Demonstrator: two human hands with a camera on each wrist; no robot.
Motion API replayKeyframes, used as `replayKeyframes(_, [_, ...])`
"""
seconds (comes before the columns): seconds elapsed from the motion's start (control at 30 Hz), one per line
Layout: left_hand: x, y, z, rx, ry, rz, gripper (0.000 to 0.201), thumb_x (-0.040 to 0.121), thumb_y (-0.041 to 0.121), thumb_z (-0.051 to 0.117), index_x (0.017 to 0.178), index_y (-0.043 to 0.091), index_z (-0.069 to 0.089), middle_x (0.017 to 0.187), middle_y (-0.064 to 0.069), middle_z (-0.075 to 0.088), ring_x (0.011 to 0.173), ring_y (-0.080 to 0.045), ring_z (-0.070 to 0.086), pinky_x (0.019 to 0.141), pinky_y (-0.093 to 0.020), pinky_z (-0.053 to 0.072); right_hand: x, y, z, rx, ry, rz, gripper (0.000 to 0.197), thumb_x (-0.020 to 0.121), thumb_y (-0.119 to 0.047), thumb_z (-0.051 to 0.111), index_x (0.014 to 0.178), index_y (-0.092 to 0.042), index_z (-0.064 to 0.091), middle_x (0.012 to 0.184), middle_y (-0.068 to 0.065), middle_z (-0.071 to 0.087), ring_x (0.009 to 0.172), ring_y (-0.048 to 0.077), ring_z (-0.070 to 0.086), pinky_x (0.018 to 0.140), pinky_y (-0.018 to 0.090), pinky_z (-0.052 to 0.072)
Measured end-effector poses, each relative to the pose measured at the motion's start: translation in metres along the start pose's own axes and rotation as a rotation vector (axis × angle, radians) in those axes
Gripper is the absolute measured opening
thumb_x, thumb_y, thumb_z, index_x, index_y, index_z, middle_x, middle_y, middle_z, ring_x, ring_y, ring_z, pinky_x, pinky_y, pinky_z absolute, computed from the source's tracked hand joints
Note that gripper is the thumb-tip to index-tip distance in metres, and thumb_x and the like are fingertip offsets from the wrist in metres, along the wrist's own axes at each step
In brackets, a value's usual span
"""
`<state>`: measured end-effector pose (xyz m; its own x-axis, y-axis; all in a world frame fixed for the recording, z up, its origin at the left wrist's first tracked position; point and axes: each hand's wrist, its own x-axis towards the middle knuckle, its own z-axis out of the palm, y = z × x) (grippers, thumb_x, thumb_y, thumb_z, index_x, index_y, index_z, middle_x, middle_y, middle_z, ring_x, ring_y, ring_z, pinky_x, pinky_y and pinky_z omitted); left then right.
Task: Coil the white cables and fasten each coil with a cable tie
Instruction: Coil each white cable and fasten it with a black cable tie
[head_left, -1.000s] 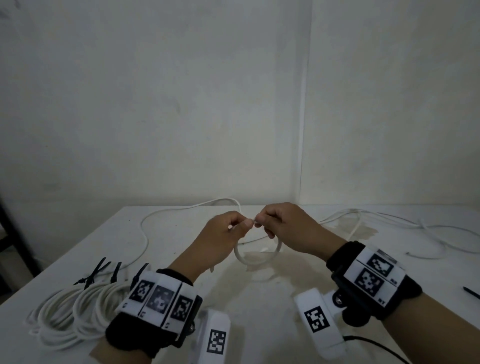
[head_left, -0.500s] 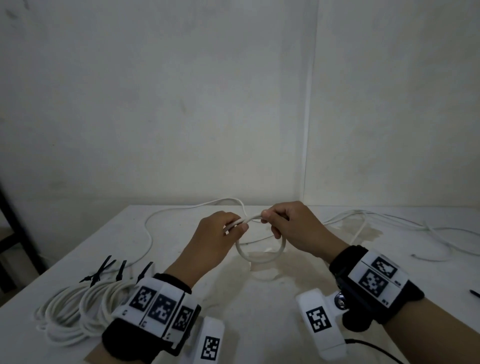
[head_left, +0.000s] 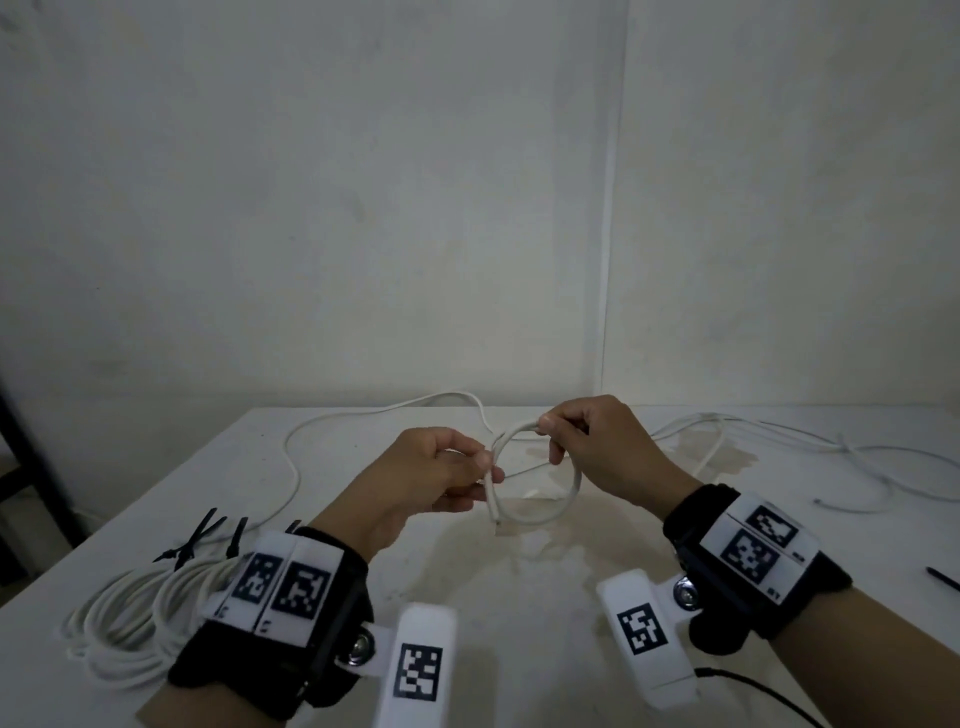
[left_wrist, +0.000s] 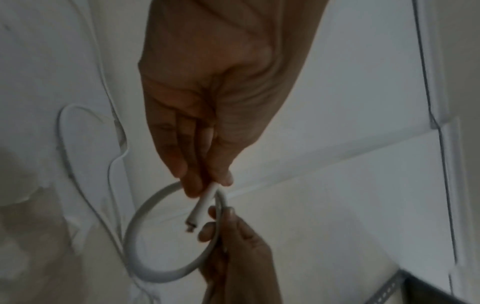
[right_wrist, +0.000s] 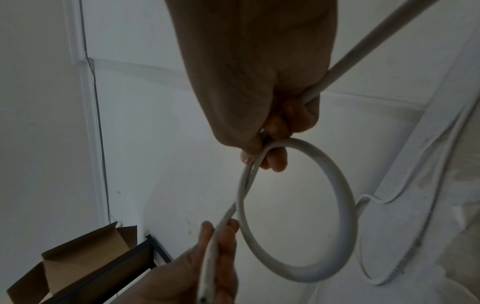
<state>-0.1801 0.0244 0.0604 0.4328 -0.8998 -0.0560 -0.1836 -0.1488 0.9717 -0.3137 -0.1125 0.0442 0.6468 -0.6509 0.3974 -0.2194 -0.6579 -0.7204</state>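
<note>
A white cable (head_left: 563, 512) forms one small loop in the air above the white table (head_left: 519, 597). My left hand (head_left: 485, 467) pinches the cable near its cut end, which points down at the loop's left side. My right hand (head_left: 545, 426) grips the top of the loop, its fingers curled round the cable. In the left wrist view the left hand (left_wrist: 213, 186) pinches the cable end (left_wrist: 201, 209). In the right wrist view the right hand (right_wrist: 263, 151) holds the loop (right_wrist: 346, 205), and the cable runs on past the palm.
Several finished white coils (head_left: 130, 618) with black cable ties (head_left: 200, 535) lie at the near left. Loose white cables (head_left: 779, 439) sprawl across the far right. A thin black item (head_left: 943, 578) lies at the right edge. A cardboard box (right_wrist: 78, 257) stands beyond the table's left side.
My hands, which met fingertip to fingertip, have drawn apart. The right hand rose to the right with the cable, the left hand dropped, and the loop has grown wider.
</note>
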Motion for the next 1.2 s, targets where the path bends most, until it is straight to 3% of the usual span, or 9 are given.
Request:
replayKeyframes(0.17, [0.006, -0.010, 0.013, -0.019, 0.069, 0.072, 0.009, 0.083, 0.013, 0.065, 0.077, 0.014, 0.059, 0.086, 0.001, 0.063, 0.075, -0.008, 0.058, 0.075, -0.024, 0.051, -0.002, 0.003, -0.003, 0.064, 0.032, 0.013, 0.033, 0.092, -0.018, 0.053, 0.067, -0.003, 0.068, 0.055, 0.000, 0.057, 0.042, -0.001, 0.045, 0.048, 0.008, 0.034])
replayKeyframes(0.27, [0.004, -0.007, 0.021, -0.215, 0.013, 0.085, 0.013, 0.083, 0.007, 0.063, 0.079, 0.008, 0.051, 0.076, -0.007, 0.061, 0.059, -0.010, 0.064, 0.062, -0.025, 0.058, -0.003, 0.001, -0.003, 0.082, 0.022, 0.005, 0.037, 0.092, -0.019, 0.053, 0.057, -0.014, 0.063, 0.056, -0.001, 0.059, 0.042, 0.001, 0.044, 0.047, 0.009, 0.033])
replayKeyframes(0.33, [0.003, -0.003, 0.023, -0.248, 0.037, 0.095, 0.019, 0.080, 0.006, 0.066, 0.086, 0.009, 0.047, 0.067, -0.006, 0.055, 0.048, -0.011, 0.060, 0.053, -0.023, 0.055, -0.004, 0.002, -0.001, 0.098, 0.017, 0.018, 0.034, 0.092, -0.020, 0.053, 0.065, -0.008, 0.068, 0.055, -0.003, 0.059, 0.043, 0.002, 0.041, 0.048, 0.011, 0.033])
replayKeyframes(0.47, [0.004, 0.000, 0.021, -0.016, 0.095, 0.142, 0.025, 0.075, 0.011, 0.074, 0.093, 0.006, 0.057, 0.060, -0.003, 0.053, 0.041, -0.009, 0.054, 0.047, -0.019, 0.049, -0.007, -0.002, -0.003, 0.157, -0.003, 0.037, 0.028, 0.093, -0.020, 0.052, 0.070, -0.017, 0.066, 0.048, -0.008, 0.058, 0.041, 0.001, 0.041, 0.047, 0.011, 0.034])
replayKeyframes(0.7, [0.007, -0.011, 0.025, 0.225, 0.348, 0.334, 0.017, 0.077, 0.007, 0.072, 0.070, 0.004, 0.057, 0.061, -0.007, 0.053, 0.035, -0.004, 0.054, 0.040, -0.013, 0.042, -0.010, -0.014, -0.011, 0.350, -0.186, 0.143, 0.028, 0.096, -0.022, 0.047, 0.080, -0.007, 0.064, 0.056, 0.003, 0.062, 0.038, 0.005, 0.035, 0.042, 0.016, 0.030])
replayKeyframes(0.9, [0.012, -0.021, 0.023, 0.552, 0.462, 0.519, 0.015, 0.082, 0.017, 0.067, 0.074, 0.008, 0.059, 0.060, -0.005, 0.061, 0.057, -0.024, 0.063, 0.058, -0.039, 0.053, -0.011, -0.015, -0.016, 0.355, -0.274, 0.195, 0.024, 0.096, -0.022, 0.046, 0.082, -0.007, 0.058, 0.068, 0.010, 0.068, 0.036, 0.009, 0.032, 0.038, 0.016, 0.027])
replayKeyframes(1.0, [0.014, -0.021, 0.020, 0.670, 0.502, 0.560, 0.019, 0.084, 0.020, 0.064, 0.070, 0.016, 0.051, 0.055, 0.007, 0.050, 0.052, -0.011, 0.050, 0.053, -0.028, 0.042, -0.014, -0.014, -0.013, 0.233, -0.211, 0.122, 0.019, 0.094, -0.026, 0.051, 0.079, -0.015, 0.058, 0.066, 0.001, 0.068, 0.039, 0.007, 0.033, 0.043, 0.017, 0.030])
replayKeyframes(1.1, [0.012, -0.023, 0.021, 0.845, 0.513, 0.671, 0.017, 0.083, 0.018, 0.063, 0.071, 0.015, 0.051, 0.064, 0.006, 0.049, 0.059, -0.013, 0.043, 0.050, -0.020, 0.031, -0.014, -0.015, -0.014, 0.219, -0.200, 0.080, 0.023, 0.095, -0.023, 0.049, 0.077, -0.014, 0.062, 0.064, 0.003, 0.064, 0.037, 0.001, 0.040, 0.044, 0.008, 0.032])
replayKeyframes(1.2, [0.014, -0.025, 0.017, 0.705, 0.391, 0.696, 0.011, 0.081, 0.011, 0.066, 0.079, 0.009, 0.056, 0.080, 0.007, 0.049, 0.073, -0.005, 0.045, 0.059, -0.012, 0.035, -0.011, -0.015, -0.017, 0.254, -0.200, 0.105, 0.027, 0.096, -0.024, 0.046, 0.079, -0.011, 0.062, 0.061, 0.005, 0.062, 0.035, 0.001, 0.039, 0.042, 0.007, 0.031])
